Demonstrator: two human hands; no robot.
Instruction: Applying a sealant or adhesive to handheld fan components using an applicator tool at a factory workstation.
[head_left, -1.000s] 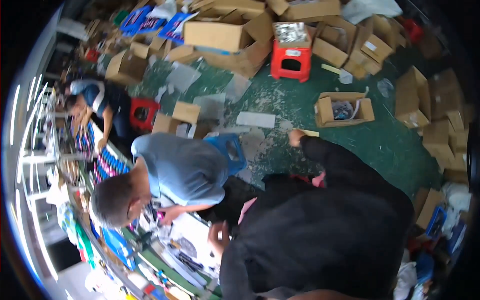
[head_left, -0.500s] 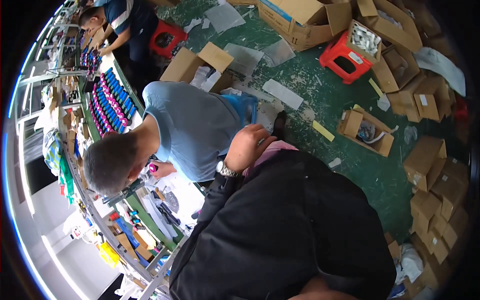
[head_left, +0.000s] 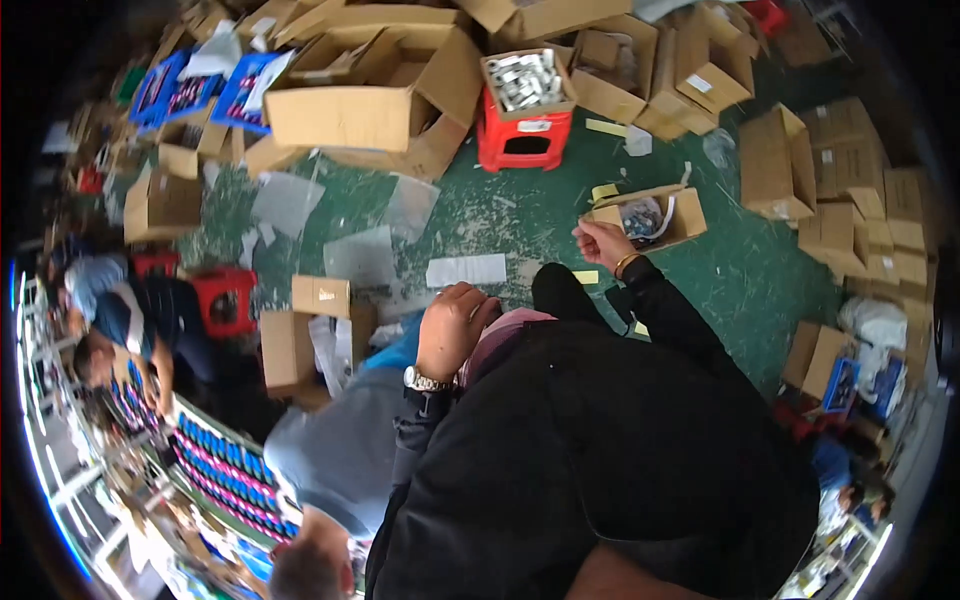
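Observation:
My left hand (head_left: 450, 330), with a metal watch at its wrist, is in front of my body beside a pink cloth (head_left: 503, 335). Its fingers are curled and their tips hidden, so what it may hold cannot be made out. Farther right, my right hand (head_left: 603, 245) is held out over the floor with loosely closed fingers, and nothing shows in them. A band circles that wrist. Beyond it an open carton (head_left: 685, 222) with clear plastic-wrapped contents stands on the floor.
A seated person in a light blue shirt (head_left: 335, 455) is close at my left, beside an open carton (head_left: 287, 350). A red stool (head_left: 520, 140) carries a box of whitish parts. Large cartons (head_left: 340, 115) line the far side; more cartons (head_left: 775, 165) stand right. Plastic sheets (head_left: 360, 257) lie on the green floor.
My view has swung right, away from the workbench, so the seated person now appears lower left. My right hand has come into sight. My left hand stays by the pink cloth.

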